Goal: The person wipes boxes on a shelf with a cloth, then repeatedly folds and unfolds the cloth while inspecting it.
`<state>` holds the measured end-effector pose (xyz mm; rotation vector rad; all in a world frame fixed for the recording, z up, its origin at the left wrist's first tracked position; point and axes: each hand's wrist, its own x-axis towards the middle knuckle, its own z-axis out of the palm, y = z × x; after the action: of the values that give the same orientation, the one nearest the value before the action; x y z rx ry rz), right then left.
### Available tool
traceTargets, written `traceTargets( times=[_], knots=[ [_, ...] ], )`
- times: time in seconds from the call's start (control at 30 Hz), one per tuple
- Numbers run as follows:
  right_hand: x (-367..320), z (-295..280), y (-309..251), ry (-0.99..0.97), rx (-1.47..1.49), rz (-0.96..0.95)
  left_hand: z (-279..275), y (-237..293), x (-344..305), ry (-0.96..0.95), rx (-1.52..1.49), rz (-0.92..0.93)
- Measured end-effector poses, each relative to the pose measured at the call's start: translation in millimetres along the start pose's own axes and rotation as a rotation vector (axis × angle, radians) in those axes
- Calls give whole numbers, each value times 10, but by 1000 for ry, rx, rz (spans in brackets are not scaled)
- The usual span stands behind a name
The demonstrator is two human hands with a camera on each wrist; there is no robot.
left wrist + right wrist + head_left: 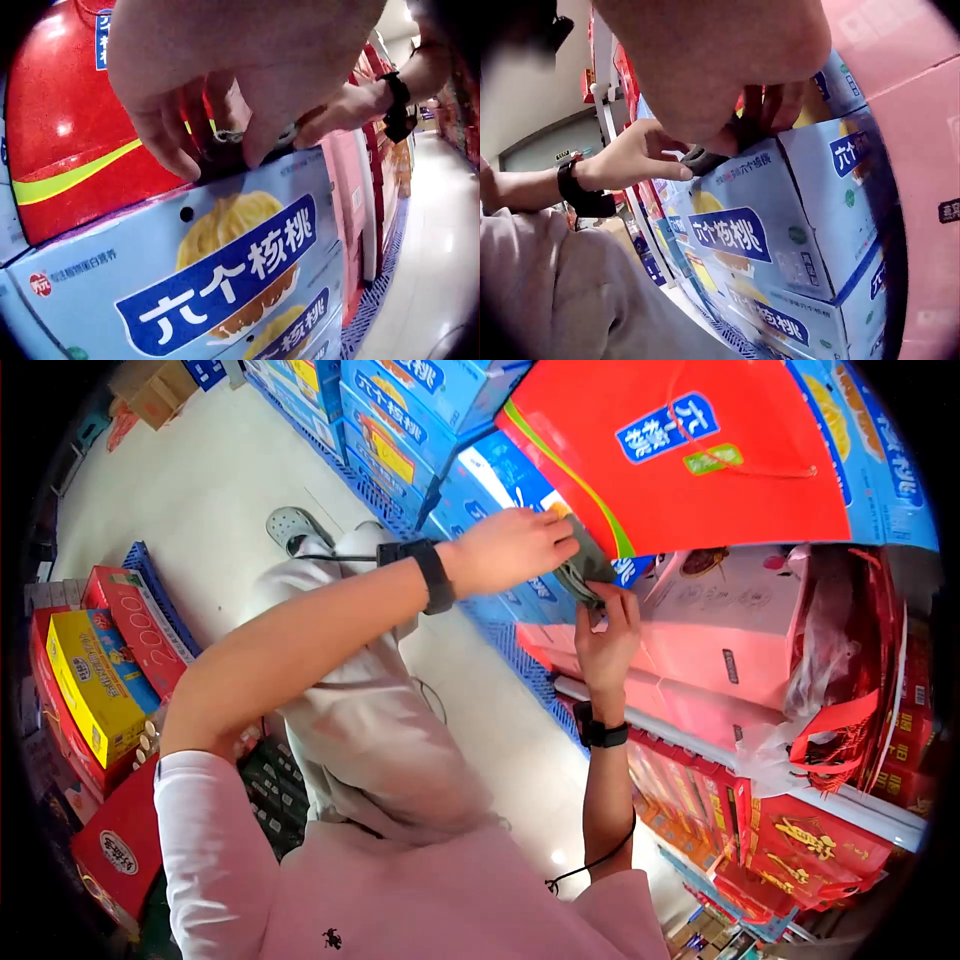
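Above a blue carton [82, 300] with a walnut picture, both hands are at a small dark grey-green item [592, 560], which looks like folded material. The left hand [510, 550] grips its upper left part, thumb and fingers bent around it. From below, the right hand [608, 645] pinches the item's lower end. In the right wrist view the dark item [703, 160] lies along the carton's top edge, between the left hand [634, 157] and the right hand's fingers. Fingers hide much of the item; exactly what it is, I cannot tell.
A large red bag [700, 480] stands right behind the item. Pink boxes [735, 630] are to the right, red gift packs [800, 840] below them. Blue cartons [385, 430] are stacked on blue plastic pallets. Red and yellow boxes [85, 670] lie across the aisle floor [215, 490].
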<state>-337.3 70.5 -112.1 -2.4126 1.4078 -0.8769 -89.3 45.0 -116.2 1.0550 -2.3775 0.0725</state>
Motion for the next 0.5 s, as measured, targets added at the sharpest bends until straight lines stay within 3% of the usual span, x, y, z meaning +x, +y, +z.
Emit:
traceTargets(
  times=[0.13, 0.27, 0.4, 0.5],
  knots=[
    [-92, -101, -18, -48, 41, -26, -87, -5, -52, -13, -165, 33],
    [-74, -230, 194, 23, 203, 18, -172, -101, -40, -84, -401, -146],
    [6, -289, 135, 21, 294, 203, -165, -134, -29, -97, -486, -221],
    [48, -260, 168, -33, 202, 92, -161, -117, -1, -121, -570, -290]
  ],
)
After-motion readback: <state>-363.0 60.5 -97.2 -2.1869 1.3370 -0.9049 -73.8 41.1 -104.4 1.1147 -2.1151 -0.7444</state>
